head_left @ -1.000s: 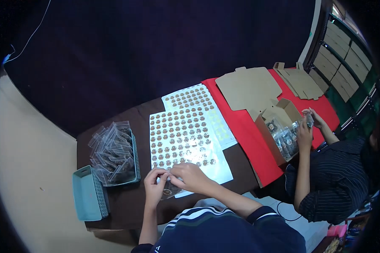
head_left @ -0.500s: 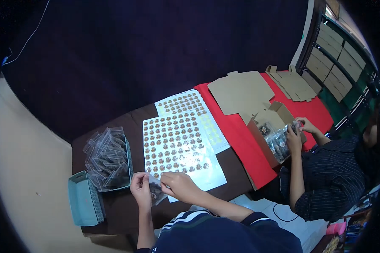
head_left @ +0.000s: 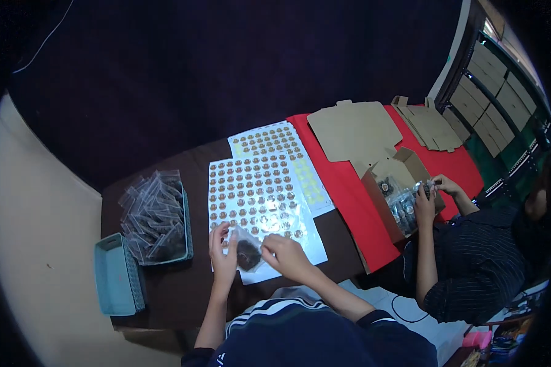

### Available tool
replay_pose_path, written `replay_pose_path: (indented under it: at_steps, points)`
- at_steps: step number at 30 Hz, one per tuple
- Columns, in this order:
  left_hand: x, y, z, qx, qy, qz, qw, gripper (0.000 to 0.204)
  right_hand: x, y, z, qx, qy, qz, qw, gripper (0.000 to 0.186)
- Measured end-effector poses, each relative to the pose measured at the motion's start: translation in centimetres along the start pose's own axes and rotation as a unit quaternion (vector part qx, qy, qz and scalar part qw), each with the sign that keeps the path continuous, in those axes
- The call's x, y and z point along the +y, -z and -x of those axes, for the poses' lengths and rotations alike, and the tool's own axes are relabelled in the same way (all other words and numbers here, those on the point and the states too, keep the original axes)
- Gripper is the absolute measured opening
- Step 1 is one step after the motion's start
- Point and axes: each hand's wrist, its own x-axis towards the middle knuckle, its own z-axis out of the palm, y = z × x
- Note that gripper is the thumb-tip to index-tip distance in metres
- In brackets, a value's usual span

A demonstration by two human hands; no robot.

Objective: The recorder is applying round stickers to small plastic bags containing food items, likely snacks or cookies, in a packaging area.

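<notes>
A small clear plastic bag (head_left: 249,255) with dark contents is between my two hands, over the near edge of the sticker sheet (head_left: 234,196). My left hand (head_left: 223,254) pinches the bag's left side, thumb against the plastic. With closed fingers, my right hand (head_left: 284,255) grips its right edge. Rows of round brown stickers cover the upper part of the sheet, and bare shiny backing shows lower right. A second sticker sheet (head_left: 312,183) lies partly beneath it. To the left, a teal basket (head_left: 188,229) is heaped with similar filled bags (head_left: 156,214).
An empty-looking teal basket (head_left: 113,281) stands at the table's left edge. On the red cloth (head_left: 349,217) at right are flat cardboard pieces (head_left: 355,131) and an open cardboard box (head_left: 379,202) holding bags. A co-worker's hands (head_left: 431,192) hold a small bag above that box.
The bag and both my hands have moved right and slightly away from me, over the sheet. The bag has turned, and the round label visible on it earlier no longer shows.
</notes>
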Motion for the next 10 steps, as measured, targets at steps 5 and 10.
replay_pose_path:
  at_steps: [5,10]
  points:
    - [2.2,-1.7,2.5,-0.159,-0.067,0.009,0.985,0.041,0.8,-0.5,0.8,0.038,-0.062,-0.032,0.997,0.02]
    - [1.8,-1.6,2.7,-0.213,-0.082,0.013,0.973,0.045,0.2,-0.4,0.7,0.026,-0.112,-0.144,0.983,0.028]
